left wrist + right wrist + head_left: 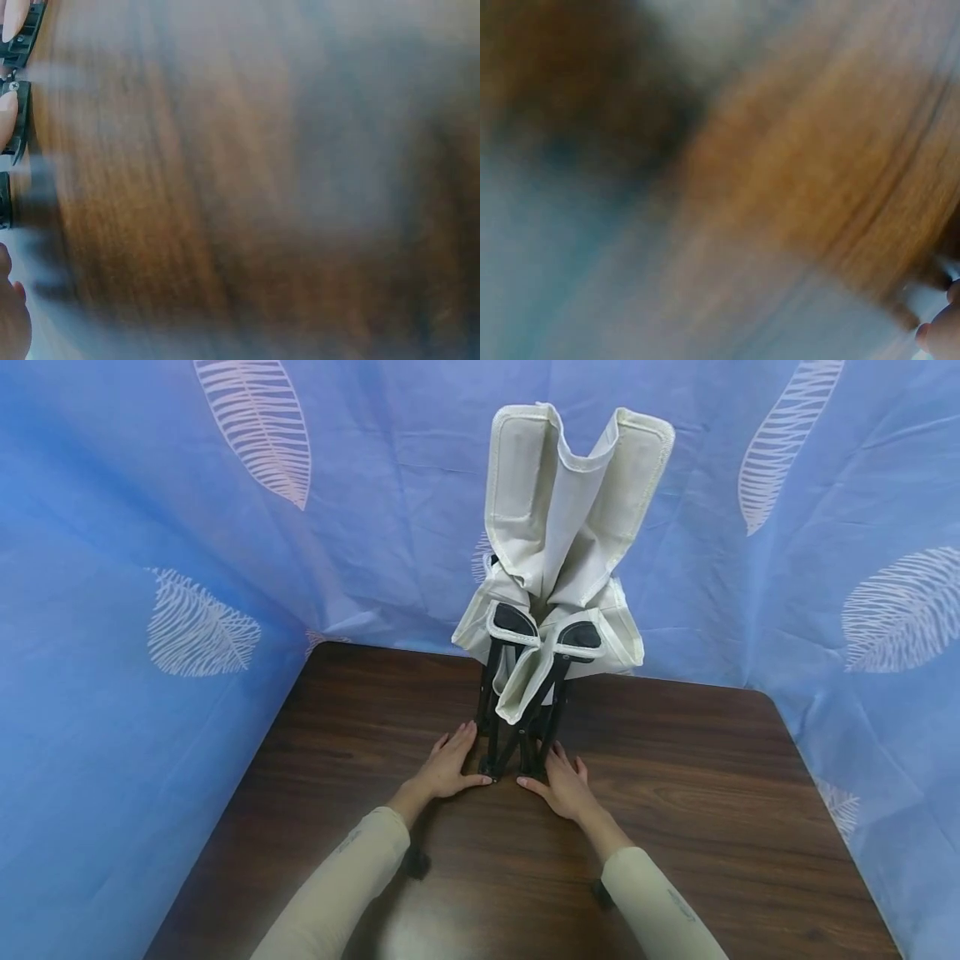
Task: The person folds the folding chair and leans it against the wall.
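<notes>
A folding camp chair (566, 518) with an off-white fabric seat and black frame legs (491, 685) stands upright on the brown table, its legs drawn close together. At the left of its feet lies my left hand (447, 770), fingers extended and thumb reaching to a black foot. My right hand (566, 787) mirrors it on the right side, with thumb and fingers spread around the feet. The left wrist view catches black feet (19, 120) with fingertips on them at its left edge. Only a blurred bit of fingers (943, 330) appears in the right wrist view.
The wood-grain table (675, 793) has rounded far corners. Blue cloth (397, 510) with white leaf prints hangs behind it and along both sides. The chair's fabric rises well above the tabletop near the back edge.
</notes>
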Demonstrator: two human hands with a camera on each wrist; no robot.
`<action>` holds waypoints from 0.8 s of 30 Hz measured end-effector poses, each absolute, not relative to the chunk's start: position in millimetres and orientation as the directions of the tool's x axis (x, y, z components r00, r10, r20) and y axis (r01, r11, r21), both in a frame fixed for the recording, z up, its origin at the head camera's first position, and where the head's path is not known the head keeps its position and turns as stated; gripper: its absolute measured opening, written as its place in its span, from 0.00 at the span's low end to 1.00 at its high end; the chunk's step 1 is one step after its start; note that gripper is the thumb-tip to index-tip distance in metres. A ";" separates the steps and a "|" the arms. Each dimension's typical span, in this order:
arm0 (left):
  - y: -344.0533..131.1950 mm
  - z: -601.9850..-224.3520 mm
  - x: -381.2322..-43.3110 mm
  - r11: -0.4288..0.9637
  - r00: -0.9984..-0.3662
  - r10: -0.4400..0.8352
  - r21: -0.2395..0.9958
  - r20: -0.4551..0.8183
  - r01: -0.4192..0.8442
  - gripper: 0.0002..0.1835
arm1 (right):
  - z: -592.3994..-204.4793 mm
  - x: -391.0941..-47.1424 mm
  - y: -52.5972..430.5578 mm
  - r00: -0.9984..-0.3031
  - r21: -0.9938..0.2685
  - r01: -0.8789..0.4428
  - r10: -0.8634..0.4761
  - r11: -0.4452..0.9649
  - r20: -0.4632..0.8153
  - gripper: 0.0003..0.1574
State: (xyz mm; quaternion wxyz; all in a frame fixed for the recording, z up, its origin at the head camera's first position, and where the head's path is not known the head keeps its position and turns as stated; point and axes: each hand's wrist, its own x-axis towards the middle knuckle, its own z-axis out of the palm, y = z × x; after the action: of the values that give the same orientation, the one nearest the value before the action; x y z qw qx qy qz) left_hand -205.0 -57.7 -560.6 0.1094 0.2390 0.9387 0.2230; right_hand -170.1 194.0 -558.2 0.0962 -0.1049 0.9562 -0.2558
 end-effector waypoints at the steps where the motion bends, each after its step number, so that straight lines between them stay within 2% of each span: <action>1: -57.8 -560.3 -206.7 0.790 -0.862 0.497 0.465 -0.102 0.400 0.55 | -558.1 -172.2 193.7 -0.958 -0.506 -0.150 -0.251 0.849 -0.137 0.55; 18: -50.5 -550.8 -235.7 0.815 -0.851 0.501 0.417 -0.157 0.402 0.50 | -557.8 -209.3 195.4 -0.955 -0.465 -0.148 -0.249 0.873 -0.163 0.55; 24: -47.8 -547.0 -232.5 0.834 -0.862 0.478 0.396 -0.171 0.384 0.49 | -555.4 -209.5 197.5 -0.949 -0.467 -0.140 -0.253 0.873 -0.189 0.55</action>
State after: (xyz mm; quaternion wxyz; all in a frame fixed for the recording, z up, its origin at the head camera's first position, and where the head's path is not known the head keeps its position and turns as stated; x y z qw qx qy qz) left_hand -232.5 -47.8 -547.0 0.1324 0.2272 0.9484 0.1772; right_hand -209.5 197.5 -555.4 0.1231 -0.1022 0.9599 -0.2300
